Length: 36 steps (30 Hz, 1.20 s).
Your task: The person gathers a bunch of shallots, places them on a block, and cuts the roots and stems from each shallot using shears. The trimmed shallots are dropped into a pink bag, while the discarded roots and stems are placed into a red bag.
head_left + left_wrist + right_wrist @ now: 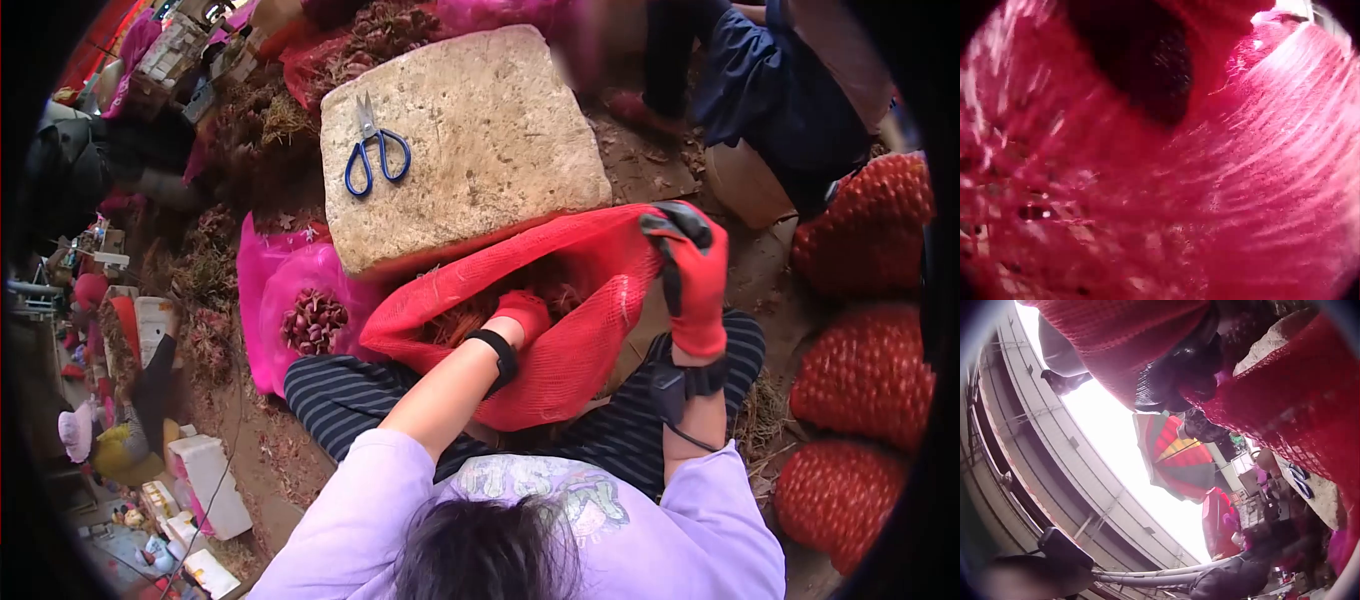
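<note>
A red mesh bag (560, 365) lies with its mouth wide between the person's legs, some dry reddish stalks or bulbs inside. The left hand (525, 312), in a red glove, reaches into the bag; its fingers are hidden, so I cannot tell what they hold. Red mesh (1260, 169) fills most of the left wrist view around the dark-palmed glove (1141, 56). The right hand (695, 275), gloved in red and black, grips the bag's right rim and holds it up. In the right wrist view the right glove (1135, 350) has mesh at its fingers.
Beyond the bag stands a pale stone block (470, 140) with blue-handled scissors (376, 150) on top. To the left lies a pink bag (262, 290) with small red bulbs (313, 322). Full red mesh sacks (865, 375) line the right side. Another person's legs (770, 100) are at upper right.
</note>
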Tool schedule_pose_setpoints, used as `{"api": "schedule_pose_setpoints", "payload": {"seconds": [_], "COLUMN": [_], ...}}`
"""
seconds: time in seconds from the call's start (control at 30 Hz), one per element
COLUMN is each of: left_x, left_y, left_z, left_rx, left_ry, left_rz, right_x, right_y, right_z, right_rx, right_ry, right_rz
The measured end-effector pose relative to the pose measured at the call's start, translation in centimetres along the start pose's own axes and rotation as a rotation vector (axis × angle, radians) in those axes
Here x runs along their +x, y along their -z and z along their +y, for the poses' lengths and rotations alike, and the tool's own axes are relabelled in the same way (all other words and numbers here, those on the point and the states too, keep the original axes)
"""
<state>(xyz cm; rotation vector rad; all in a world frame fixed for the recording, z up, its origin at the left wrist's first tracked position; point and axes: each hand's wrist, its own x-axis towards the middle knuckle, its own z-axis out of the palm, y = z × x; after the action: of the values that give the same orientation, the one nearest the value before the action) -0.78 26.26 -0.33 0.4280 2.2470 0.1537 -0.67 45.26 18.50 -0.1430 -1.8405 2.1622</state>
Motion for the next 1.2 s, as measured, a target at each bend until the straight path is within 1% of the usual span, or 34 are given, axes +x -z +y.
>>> {"api": "schedule_pose_setpoints", "payload": {"seconds": [0.03,0.1,0.13,0.17,0.2,0.23,0.27,0.3,0.33,0.37,0.4,0.43,0.47,0.5,0.53,0.6,0.63,0.67,0.7,0.73,0.77,0.8,0.83,0.87,0.9,0.93,0.97,1.0,1.03,1.1,1.13,1.2], "left_x": [-2.3,0.8,1.6,2.7,3.3,3.6,3.4,0.9,1.6,3.1,3.4,-0.1,-2.2,-4.0,-5.8,-9.4,-10.3,-11.4,-11.5,-11.8,-11.2,-8.8,-9.3,-8.7,-8.2,-8.1,-9.0,-10.8,-12.4,-15.1,-16.1,-17.4], "left_y": [2.6,0.5,-0.2,-0.6,-0.7,-1.0,-1.5,2.4,1.7,0.3,-0.6,3.4,4.2,4.4,5.0,5.8,5.6,6.5,6.9,7.0,6.3,4.4,4.7,3.6,2.1,1.2,1.2,1.4,1.8,3.0,3.3,2.3], "left_z": [0.6,-1.2,-1.6,-1.4,-1.0,-0.7,-0.5,1.1,0.9,0.1,-0.6,0.6,0.4,-0.1,-0.6,-1.7,-3.3,-4.0,-6.0,-7.6,-10.0,-14.5,-15.7,-18.0,-19.5,-20.3,-19.2,-16.8,-14.3,-10.1,-8.2,-5.2], "left_rx": [-0.239,-0.150,-0.111,-0.041,-0.062,-0.077,-0.094,-0.189,-0.253,-0.312,-0.373,-0.405,-0.437,-0.469,-0.499,-0.595,-0.757,-0.974,-0.757,-0.604,-0.627,-0.703,-0.750,-0.739,-0.734,-0.727,-0.631,-0.535,-0.439,-0.300,-0.225,-0.073], "left_ry": [0.079,-0.059,-0.130,-0.071,-0.104,-0.137,-0.170,-0.061,-0.124,-0.186,-0.242,-0.060,-0.123,-0.189,-0.261,-0.252,-0.347,-0.419,-0.363,-0.177,-0.102,-0.029,0.039,0.159,0.151,0.142,0.126,0.113,0.100,-0.123,-0.233,-0.355], "left_rz": [-0.002,0.051,0.078,0.069,0.223,0.376,0.519,0.258,0.301,0.347,0.381,-0.020,0.088,0.196,0.307,0.307,0.326,0.317,0.437,0.519,0.607,0.566,0.483,0.460,0.504,0.551,0.665,0.774,0.882,0.860,0.851,0.715], "right_x": [0.4,1.2,1.5,2.1,3.1,4.6,5.7,6.5,7.2,7.4,7.2,7.0,6.5,5.7,5.1,4.0,3.0,1.7,0.1,-1.4,-3.0,-4.4,-5.5,-6.3,-6.3,-5.6,-5.5,-5.6,-5.3,-4.5,-4.0,-2.6], "right_y": [0.4,2.0,2.6,3.0,3.4,4.3,4.9,4.9,5.0,5.4,5.8,6.3,6.5,5.9,5.5,4.9,4.2,3.2,2.0,0.6,-0.7,-1.2,-0.8,-0.1,-0.1,0.5,1.3,1.7,1.2,-0.2,-0.8,-2.3], "right_z": [-0.2,0.0,0.5,1.1,1.9,3.6,4.9,5.4,5.6,5.4,5.6,6.1,6.5,4.9,3.5,0.8,-0.8,-2.5,-3.4,-3.7,-3.0,-0.6,3.3,6.9,8.1,9.8,10.8,11.3,10.6,8.8,8.6,8.3], "right_rx": [0.010,0.030,-0.007,-0.043,-0.076,-0.164,-0.329,-0.492,-0.651,-0.761,-0.838,-0.912,-0.987,-1.130,-1.187,-1.291,-1.162,-1.028,-0.889,-0.822,-0.783,-0.744,-0.892,-1.029,-1.319,-1.488,-1.493,-1.496,-1.397,-1.195,-1.092,-0.871], "right_ry": [-0.003,0.007,0.000,0.002,0.016,0.053,-0.018,-0.093,-0.156,-0.292,-0.230,-0.173,-0.115,0.070,0.253,0.624,0.576,0.519,0.457,0.453,0.428,0.396,0.453,0.485,0.254,0.122,0.149,0.172,0.195,0.229,0.188,0.109], "right_rz": [-0.009,-0.019,-0.014,-0.012,-0.014,-0.057,-0.067,-0.081,-0.092,-0.135,-0.108,-0.081,-0.053,0.004,0.043,0.123,-0.057,-0.234,-0.407,-0.626,-0.770,-0.875,-0.966,-1.003,-1.088,-1.184,-1.090,-1.001,-0.886,-0.673,-0.756,-0.912]}}
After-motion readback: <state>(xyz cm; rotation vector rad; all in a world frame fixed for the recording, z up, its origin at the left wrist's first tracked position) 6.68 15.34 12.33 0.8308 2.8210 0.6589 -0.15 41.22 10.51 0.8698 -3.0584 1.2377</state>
